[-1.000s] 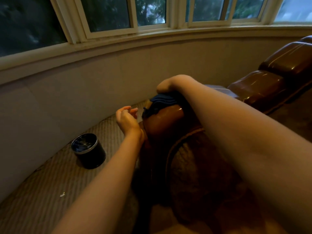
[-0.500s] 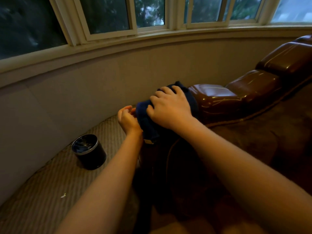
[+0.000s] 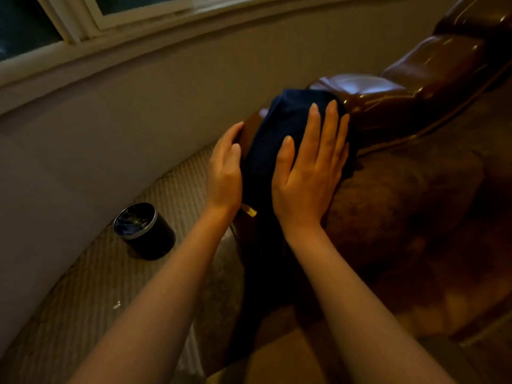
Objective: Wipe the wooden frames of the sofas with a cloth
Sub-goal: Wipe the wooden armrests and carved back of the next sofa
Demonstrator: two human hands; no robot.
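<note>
Dark blue cloth (image 3: pixel 279 139) lies draped over the glossy wooden sofa frame (image 3: pixel 388 101), under the flat, straight-fingered right hand (image 3: pixel 307 167). Left hand (image 3: pixel 224 167) rests open against its left edge. Black round bin (image 3: pixel 145 231) with a crumpled liner stands on the carpet (image 3: pixel 83 286), well apart.

The light in here is dim and warm, almost dusk. A pale wall (image 3: pixel 116 139) curves round from the left to the far side, with a white-framed window (image 3: pixel 91 18) above it showing only darkness outside. Ribbed beige carpet (image 3: pixel 91 273) covers the floor on the left. A short, dark, round bin (image 3: pixel 144 231) with a metal rim stands on it near the wall, holding what may be a crumpled liner. A small white scrap (image 3: pixel 117 305) lies nearer on the carpet.
</note>
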